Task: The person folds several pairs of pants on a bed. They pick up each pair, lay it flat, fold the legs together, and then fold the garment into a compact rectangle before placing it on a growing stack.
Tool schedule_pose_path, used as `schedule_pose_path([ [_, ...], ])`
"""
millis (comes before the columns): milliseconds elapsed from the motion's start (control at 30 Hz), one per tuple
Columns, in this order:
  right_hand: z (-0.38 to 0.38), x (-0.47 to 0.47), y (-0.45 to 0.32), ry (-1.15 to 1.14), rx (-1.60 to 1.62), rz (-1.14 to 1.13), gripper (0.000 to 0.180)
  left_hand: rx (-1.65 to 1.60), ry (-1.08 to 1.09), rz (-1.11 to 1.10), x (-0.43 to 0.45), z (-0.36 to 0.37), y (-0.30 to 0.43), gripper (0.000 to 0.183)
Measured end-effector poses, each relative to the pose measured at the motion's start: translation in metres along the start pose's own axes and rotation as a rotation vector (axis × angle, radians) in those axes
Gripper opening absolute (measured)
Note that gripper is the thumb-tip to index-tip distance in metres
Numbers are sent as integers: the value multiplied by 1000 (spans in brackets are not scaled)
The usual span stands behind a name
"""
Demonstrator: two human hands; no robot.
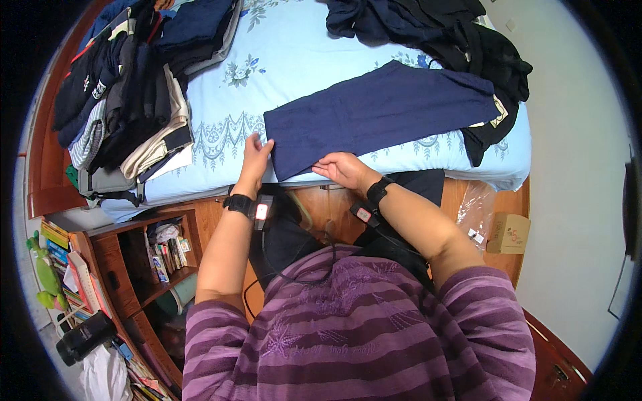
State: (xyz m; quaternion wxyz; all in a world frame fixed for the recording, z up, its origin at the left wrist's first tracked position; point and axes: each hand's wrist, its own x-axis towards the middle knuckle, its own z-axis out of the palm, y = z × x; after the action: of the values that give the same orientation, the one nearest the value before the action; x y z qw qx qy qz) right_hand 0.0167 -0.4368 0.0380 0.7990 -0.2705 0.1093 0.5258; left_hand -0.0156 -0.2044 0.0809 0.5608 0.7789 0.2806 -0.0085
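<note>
A pair of navy trousers (371, 113), folded lengthwise, lies flat across the bed in front of me. Its narrower leg end points left, and a pale patch shows at the waist end on the right. My left hand (257, 158) is at the leg end, thumb and finger apart, the thumb touching or just beside the cloth edge. Along the lower edge, near the front corner, my right hand (343, 169) has its fingertips closed on the cloth. Part of that edge is hidden behind the right hand.
Folded clothes (135, 95) are stacked at the left of the bed (296, 45). Dark garments (481, 55) lie heaped at the upper right, touching the trousers. A wooden bookshelf (113, 250) stands at lower left. A cardboard box (508, 233) and clear plastic bag (474, 213) sit right of me.
</note>
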Motion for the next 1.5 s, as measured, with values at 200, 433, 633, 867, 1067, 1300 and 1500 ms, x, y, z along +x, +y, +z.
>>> schedule_pose_path([
  [200,20,-22,-13,-84,38,-71,52,-347,-199,-358,-19,-9,-6,39],
  [433,20,-30,-58,585,-177,-297,50,-166,-172,-322,-11,7,-4,36],
  [633,-8,15,-66,720,-762,-540,42,-166,-139,-282,-11,9,0,42],
  [867,31,-24,-70,1015,-1236,-483,40,-126,-128,-312,-15,11,8,45],
  [1067,25,-7,-47,664,-1557,-977,46,-98,-139,-131,5,15,-20,28],
  [1300,24,14,-18,438,-1351,-795,45,-277,11,32,-21,-22,6,11],
  [1500,31,7,-9,378,-1005,-796,42,-393,-61,4,-47,-14,82,9],
])
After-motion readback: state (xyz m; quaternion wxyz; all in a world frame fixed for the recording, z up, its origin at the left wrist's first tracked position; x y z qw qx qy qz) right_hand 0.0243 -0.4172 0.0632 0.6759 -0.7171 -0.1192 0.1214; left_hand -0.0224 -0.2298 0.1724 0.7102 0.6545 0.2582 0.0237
